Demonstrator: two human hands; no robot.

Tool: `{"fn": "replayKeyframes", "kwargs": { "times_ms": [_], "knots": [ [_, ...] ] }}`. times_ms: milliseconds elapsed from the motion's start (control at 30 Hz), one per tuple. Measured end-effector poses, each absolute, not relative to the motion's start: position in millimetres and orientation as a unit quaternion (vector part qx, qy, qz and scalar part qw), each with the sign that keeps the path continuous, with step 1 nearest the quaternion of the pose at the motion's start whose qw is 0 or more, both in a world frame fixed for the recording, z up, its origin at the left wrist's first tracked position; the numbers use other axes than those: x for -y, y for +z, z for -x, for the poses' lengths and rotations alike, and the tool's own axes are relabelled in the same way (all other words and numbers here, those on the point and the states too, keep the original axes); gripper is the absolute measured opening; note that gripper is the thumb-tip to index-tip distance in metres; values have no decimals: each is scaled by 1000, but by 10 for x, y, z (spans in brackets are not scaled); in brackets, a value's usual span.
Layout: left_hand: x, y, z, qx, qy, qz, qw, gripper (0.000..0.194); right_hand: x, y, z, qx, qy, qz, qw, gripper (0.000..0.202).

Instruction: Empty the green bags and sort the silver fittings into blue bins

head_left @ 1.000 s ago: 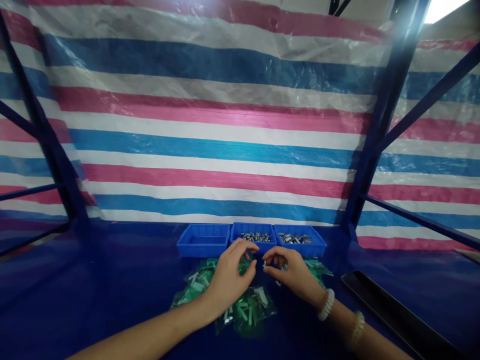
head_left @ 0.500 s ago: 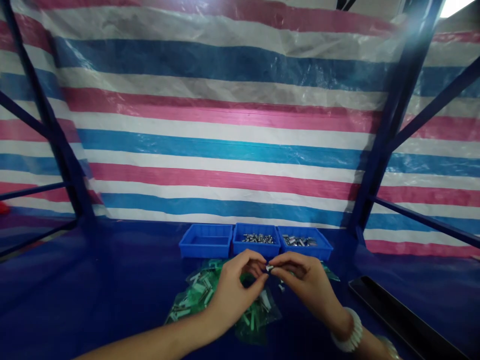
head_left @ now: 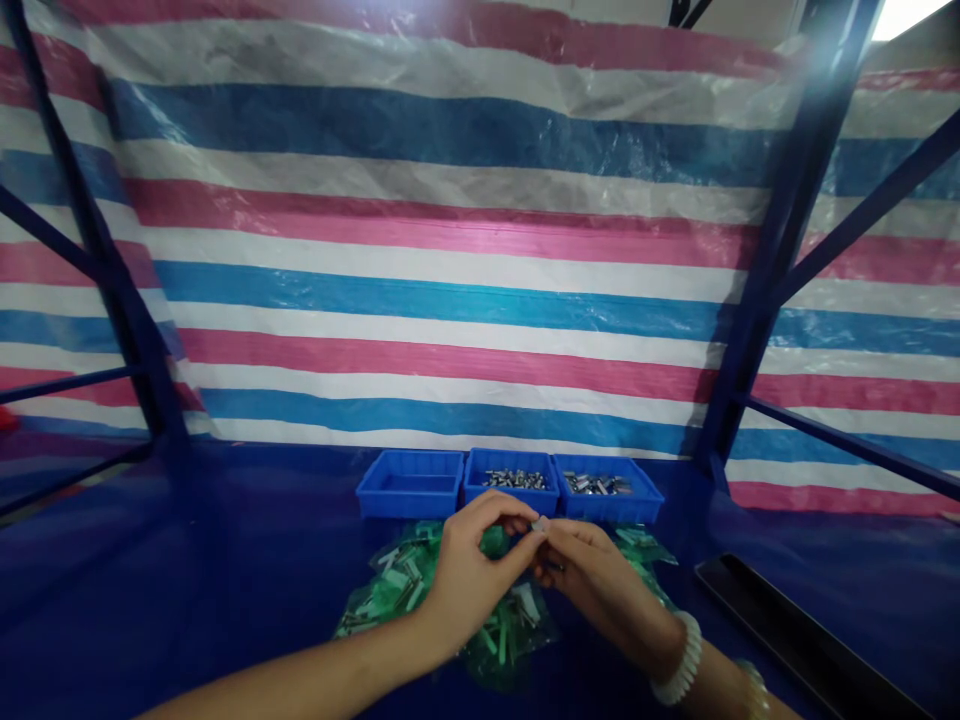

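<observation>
My left hand (head_left: 474, 572) pinches a small silvery metal piece (head_left: 538, 525) between thumb and forefinger. My right hand (head_left: 600, 578) meets it fingertip to fingertip, its fingers curled in and its thumb and forefinger also on the piece. The piece is too small and too covered for me to name its exact kind. Under and beside the hands lie clear plastic bags (head_left: 397, 580) of green and pale strips. Another such bag (head_left: 643, 545) shows behind my right hand.
Three blue bins stand in a row: a left bin (head_left: 409, 503), a middle bin (head_left: 472, 492) of small metal parts, and a right bin (head_left: 649, 495) of longer metal pieces. A dark flat slab (head_left: 810, 640) lies at right. Blue posts (head_left: 757, 260) frame a striped sheet (head_left: 450, 235).
My right hand has turned inward and come closer to my left, its fingers more curled. Both sets of fingertips have risen slightly with the metal piece.
</observation>
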State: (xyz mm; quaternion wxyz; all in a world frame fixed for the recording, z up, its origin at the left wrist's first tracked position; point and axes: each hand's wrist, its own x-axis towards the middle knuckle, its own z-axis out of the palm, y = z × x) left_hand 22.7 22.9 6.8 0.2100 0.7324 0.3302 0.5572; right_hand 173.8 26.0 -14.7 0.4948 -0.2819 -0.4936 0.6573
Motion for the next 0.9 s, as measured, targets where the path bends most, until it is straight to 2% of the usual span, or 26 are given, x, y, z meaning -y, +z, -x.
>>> {"fn": "replayKeyframes", "kwargs": {
  "times_ms": [100, 167, 300, 367, 533, 667, 800, 900],
  "knots": [
    [-518, 167, -232, -355, 534, -759, 111, 9, -345, -83, -1866, 576, 517, 364, 519, 44],
    [-752, 194, -219, -367, 492, -787, 63, 13, -397, -36, -1975, 651, 390, 417, 500, 43],
    [-990, 109, -100, -384, 445, -808, 43, 35, -437, -23, -2116, 809, 118, 455, 353, 18],
    [-951, 42, 9, -396, 429, -812, 26, 34, -442, -64, -2123, 843, 58, 455, 281, 16],
    [-747, -41, 269, -416, 400, -816, -19, 27, -512, -200, -2072, 877, 50, 439, 188, 31],
    [-655, -14, 291, -405, 415, -813, -58, 25, -597, -247, -2063, 876, 76, 438, 189, 24],
    [-512, 54, 199, -367, 447, -816, -22, 25, -594, -196, -2033, 842, 132, 440, 283, 19],
    [-375, 65, 124, -356, 456, -813, 73, 25, -508, -119, -1985, 807, 179, 412, 384, 16]
  ]
}}
